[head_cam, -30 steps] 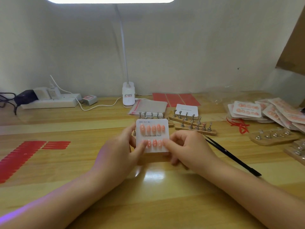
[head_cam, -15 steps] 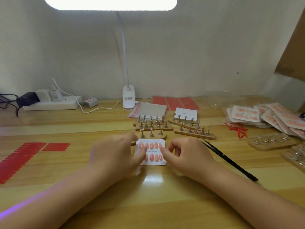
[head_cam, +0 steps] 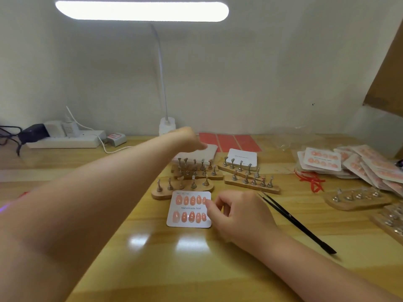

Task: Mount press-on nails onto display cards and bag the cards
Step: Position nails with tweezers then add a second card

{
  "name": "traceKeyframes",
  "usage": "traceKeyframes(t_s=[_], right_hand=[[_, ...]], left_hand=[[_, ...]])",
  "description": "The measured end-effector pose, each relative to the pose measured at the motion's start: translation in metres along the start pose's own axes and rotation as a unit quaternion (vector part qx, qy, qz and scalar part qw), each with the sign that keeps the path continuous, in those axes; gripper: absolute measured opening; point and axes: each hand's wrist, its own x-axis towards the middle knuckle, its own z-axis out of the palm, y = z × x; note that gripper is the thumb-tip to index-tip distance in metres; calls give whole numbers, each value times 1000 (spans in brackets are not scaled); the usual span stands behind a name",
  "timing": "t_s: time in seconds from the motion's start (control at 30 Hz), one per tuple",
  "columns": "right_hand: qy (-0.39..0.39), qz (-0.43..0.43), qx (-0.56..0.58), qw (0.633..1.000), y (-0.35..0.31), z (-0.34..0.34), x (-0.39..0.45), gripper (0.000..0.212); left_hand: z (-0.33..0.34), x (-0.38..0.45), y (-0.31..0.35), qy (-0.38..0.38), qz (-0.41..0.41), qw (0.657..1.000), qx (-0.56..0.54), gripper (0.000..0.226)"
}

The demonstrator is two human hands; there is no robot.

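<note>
1. Near the middle of the wooden table [head_cam: 218, 269], the right hand [head_cam: 242, 216] rests just right of the display card [head_cam: 189, 209]; its fingers are curled, and one fingertip presses the card's right edge beside the upper row of press-on nails [head_cam: 192, 200]. It pins the card rather than grasping it.
2. Far across the table, the left hand [head_cam: 187, 138] is stretched out over the stack of clear bags [head_cam: 209, 150] lying behind the nail stands. Its fingers are blurred and turned away, so I cannot tell whether it has hold of a bag.
3. The card lies flat, filled with two rows of pink nails, and its printed line runs left to right as the person sees it.
4. The relation that matters: the bags lie straight beyond the card, with the wooden nail stands [head_cam: 183, 188] between them. The left hand is at the bags; the right hand is at the card.
5. My reading is that mounting is finished on this card and bagging comes next. A bag would have to be brought back over the stands' upright pegs to the card.
6. Further right lie black tweezers [head_cam: 298, 223], more stands, and a pile of bagged cards [head_cam: 322, 159].
</note>
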Motion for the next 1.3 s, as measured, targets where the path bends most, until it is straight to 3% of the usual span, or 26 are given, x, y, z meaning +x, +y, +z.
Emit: traceKeyframes(t_s=[0.13,0.43,0.63,0.97,1.3], right_hand=[[-8,-1,-8,1000,-1,1,0,38],[-18,-10,-23,1000,-4,0,1,36],[-17,-10,-23,1000,-5,-1,0,36],[-15,-10,-22,1000,-5,-1,0,36],[-15,-12,-27,999,-5,-1,0,36]], left_hand=[[12,11,8,-71,-11,994,81,64],[12,8,9,-70,-45,995,53,56],[25,13,8,8,-59,998,10,57],[28,12,18,24,-147,989,6,65],[30,13,21,59,-143,988,6,50]])
